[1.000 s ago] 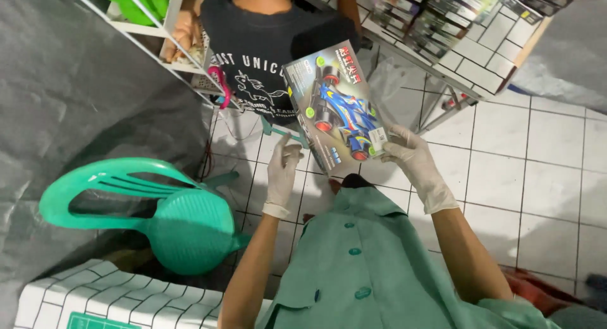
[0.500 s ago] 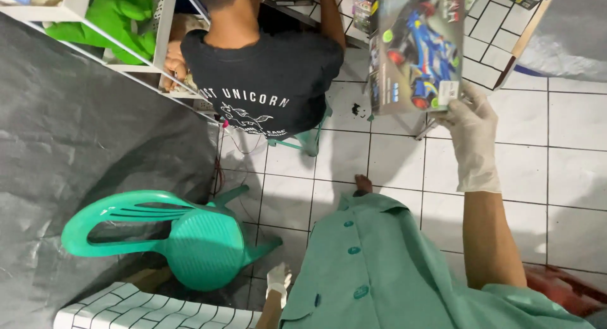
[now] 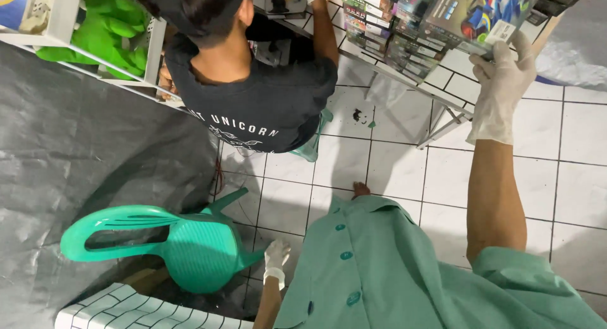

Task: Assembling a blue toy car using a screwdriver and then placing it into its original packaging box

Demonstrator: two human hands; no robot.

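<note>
My gloved right hand (image 3: 502,89) is gripping the toy car box (image 3: 477,16) at one o'clock; my left hand (image 3: 276,256) is hanging loosely open, empty, beside the green chair (image 3: 183,250) at seven o'clock.

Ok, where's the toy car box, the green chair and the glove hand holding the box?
toy car box (image 3: 471,16), head view, its front face.
green chair (image 3: 196,253), head view, its seat.
right hand (image 3: 502,82), head view, gloved palm.
</note>
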